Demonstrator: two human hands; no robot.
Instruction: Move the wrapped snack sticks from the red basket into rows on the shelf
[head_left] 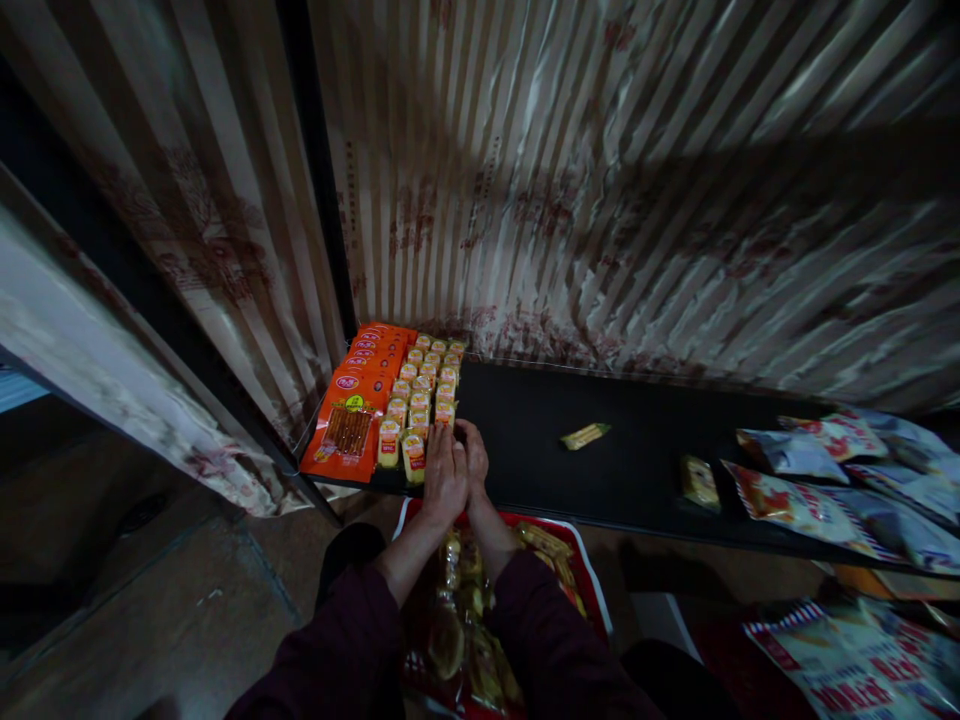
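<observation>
My left hand (445, 475) and my right hand (474, 460) are pressed together at the front end of rows of small yellow snack packs (415, 455). Fingers of both hands are curled inward, and what lies between them is hidden. Just beyond my left fingertips stands one yellow pack (444, 412) of the rightmost row. The packs stand upright in three rows on a black shelf (517, 440). Left of them, orange bags of stick snacks (349, 430) lie overlapping. Below my forearms is a red basket with a white rim (592, 570), holding more yellow wrapped snacks (544, 545).
One yellow snack pack (585, 436) lies mid-shelf, and another pack (700, 483) lies near the front edge. White, red and blue bags (810, 510) cover the shelf's right end. More such bags (855, 660) sit lower right. Patterned curtain (525, 200) hangs behind; a dark post (319, 150) stands left.
</observation>
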